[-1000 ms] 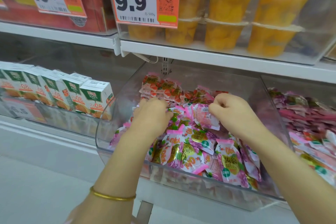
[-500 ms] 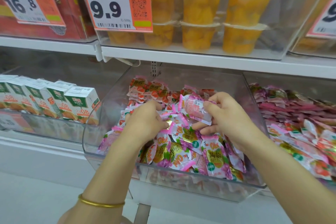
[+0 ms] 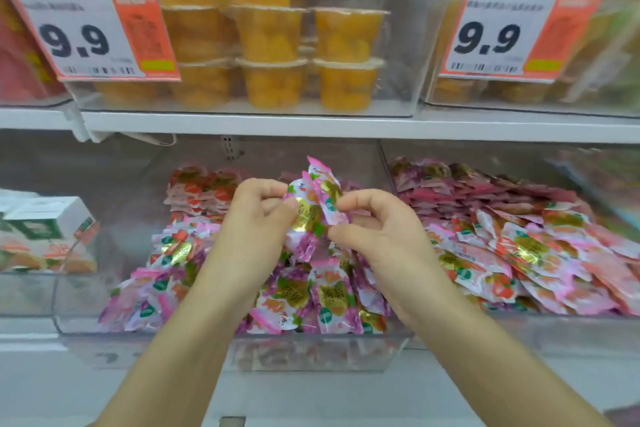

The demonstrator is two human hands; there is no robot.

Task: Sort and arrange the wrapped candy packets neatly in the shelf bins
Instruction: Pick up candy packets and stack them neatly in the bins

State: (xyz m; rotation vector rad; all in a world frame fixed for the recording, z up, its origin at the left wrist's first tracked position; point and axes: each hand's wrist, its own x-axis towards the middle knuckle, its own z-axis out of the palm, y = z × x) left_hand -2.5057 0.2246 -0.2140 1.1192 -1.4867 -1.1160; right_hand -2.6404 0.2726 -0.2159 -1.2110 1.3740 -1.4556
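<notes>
A clear plastic bin in the middle of the lower shelf holds a loose pile of pink, green and gold candy packets, with a neater stack of red-marked packets at its back left. Above the pile, my left hand and my right hand together pinch a small bunch of candy packets, lifted upright between the fingertips. To the right, a second bin holds more pink packets.
Clear bins of yellow fruit cups stand on the upper shelf behind orange 9.9 price tags. White and green juice cartons fill the bin at the left. The white shelf front runs below the bins.
Both hands have risen out of the pile, carrying a bunch of packets up between them. The camera has swung right and moved closer.
</notes>
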